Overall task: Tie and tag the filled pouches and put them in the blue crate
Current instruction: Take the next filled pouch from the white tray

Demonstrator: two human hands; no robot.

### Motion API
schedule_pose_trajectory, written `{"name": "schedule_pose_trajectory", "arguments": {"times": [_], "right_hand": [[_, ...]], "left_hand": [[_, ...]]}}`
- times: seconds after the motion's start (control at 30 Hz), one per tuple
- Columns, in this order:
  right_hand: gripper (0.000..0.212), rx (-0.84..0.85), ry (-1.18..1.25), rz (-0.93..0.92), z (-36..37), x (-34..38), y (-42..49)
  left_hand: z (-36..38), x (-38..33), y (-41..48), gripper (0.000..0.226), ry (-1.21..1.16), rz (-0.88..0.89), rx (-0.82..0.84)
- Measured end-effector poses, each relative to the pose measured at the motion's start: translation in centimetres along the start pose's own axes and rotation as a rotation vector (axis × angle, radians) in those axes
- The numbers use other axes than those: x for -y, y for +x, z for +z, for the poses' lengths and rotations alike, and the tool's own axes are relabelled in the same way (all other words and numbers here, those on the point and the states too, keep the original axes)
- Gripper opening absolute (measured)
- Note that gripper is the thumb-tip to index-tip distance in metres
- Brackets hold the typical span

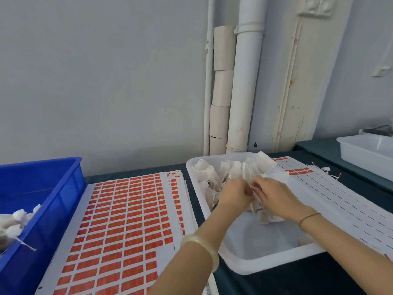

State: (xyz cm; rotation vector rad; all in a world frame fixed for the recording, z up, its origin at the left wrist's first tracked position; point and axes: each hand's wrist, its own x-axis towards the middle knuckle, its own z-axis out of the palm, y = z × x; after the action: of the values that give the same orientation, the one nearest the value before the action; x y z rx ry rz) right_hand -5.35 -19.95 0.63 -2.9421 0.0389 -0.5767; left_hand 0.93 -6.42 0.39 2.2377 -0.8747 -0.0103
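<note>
A white tray (268, 257) in the middle holds a heap of white filled pouches (227, 172) at its far end. Both my hands are inside it, close together over the heap. My left hand (234, 194) and my right hand (274, 195) each pinch the same white pouch (265, 213) between curled fingers. The blue crate (42, 201) stands at the left, with a few finished pouches (14, 220) lying in its near corner. A sheet of orange tag stickers (127, 226) lies between the crate and the tray.
A used sticker sheet (331, 188), mostly peeled, lies right of the tray with loose tags (329, 170) at its far edge. Another white tray (370, 154) sits at the far right. Pipes (244, 81) and cardboard rolls (223, 88) stand against the wall behind.
</note>
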Motion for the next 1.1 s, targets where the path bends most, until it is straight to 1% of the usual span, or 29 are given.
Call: {"name": "schedule_pose_trajectory", "arguments": {"times": [0.07,0.13,0.17,0.23,0.3,0.33,0.43,0.5,0.57,0.67,0.73,0.8,0.9,1.0,1.03,1.1], "right_hand": [[0.010,-0.035,0.125,-0.032,-0.6,1.0,0.2],[0.010,-0.056,0.258,-0.060,-1.3,2.2,0.5],[0.011,-0.067,0.318,-0.074,-1.7,3.0,0.7],[0.010,-0.105,0.407,-0.114,-2.6,4.6,1.0],[0.009,-0.162,0.472,-0.123,-3.2,6.4,1.2],[0.008,-0.197,0.514,-0.112,-3.4,7.4,1.3],[0.013,-0.247,0.646,-0.079,-4.1,10.7,1.1],[0.012,-0.215,0.648,-0.149,-4.2,13.0,0.7],[0.009,-0.182,0.591,-0.227,-3.9,15.3,0.2],[0.010,-0.150,0.599,-0.257,-2.3,18.2,-0.7],[0.014,-0.084,0.666,-0.237,-0.1,20.5,-1.5],[0.013,0.011,0.770,-0.183,2.7,22.9,-2.5],[0.012,0.077,0.857,-0.064,7.4,25.8,-3.7],[0.009,0.070,0.968,0.098,10.7,27.1,-4.5],[0.008,0.057,1.006,0.142,11.3,27.3,-4.5],[0.012,0.029,1.073,0.189,11.8,27.3,-4.3]], "left_hand": [[-0.7,0.3,-0.5,0.014,-0.068,-0.009,-0.057],[-1.5,0.7,-0.9,0.027,-0.120,-0.022,-0.098],[-2.0,0.9,-1.1,0.028,-0.138,-0.011,-0.112],[-3.3,1.5,-1.8,0.017,-0.158,0.058,-0.132],[-4.8,2.3,-2.9,0.034,-0.184,0.109,-0.142],[-5.5,2.6,-3.6,0.037,-0.210,0.114,-0.145],[-8.3,3.6,-6.1,0.033,-0.267,0.131,-0.167],[-10.0,4.5,-8.3,0.027,-0.307,0.123,-0.206],[-11.7,5.6,-11.2,0.020,-0.381,0.062,-0.265],[-13.3,8.0,-15.7,0.036,-0.492,-0.034,-0.310],[-13.6,9.8,-18.4,0.041,-0.521,-0.097,-0.307],[-13.3,11.6,-20.4,0.042,-0.544,-0.173,-0.324],[-12.1,13.9,-22.2,0.025,-0.641,-0.352,-0.409],[-10.9,16.0,-23.0,0.019,-0.595,-0.498,-0.458],[-10.7,16.5,-22.9,0.019,-0.585,-0.528,-0.459],[-11.0,16.9,-22.3,0.019,-0.624,-0.565,-0.426]]}}
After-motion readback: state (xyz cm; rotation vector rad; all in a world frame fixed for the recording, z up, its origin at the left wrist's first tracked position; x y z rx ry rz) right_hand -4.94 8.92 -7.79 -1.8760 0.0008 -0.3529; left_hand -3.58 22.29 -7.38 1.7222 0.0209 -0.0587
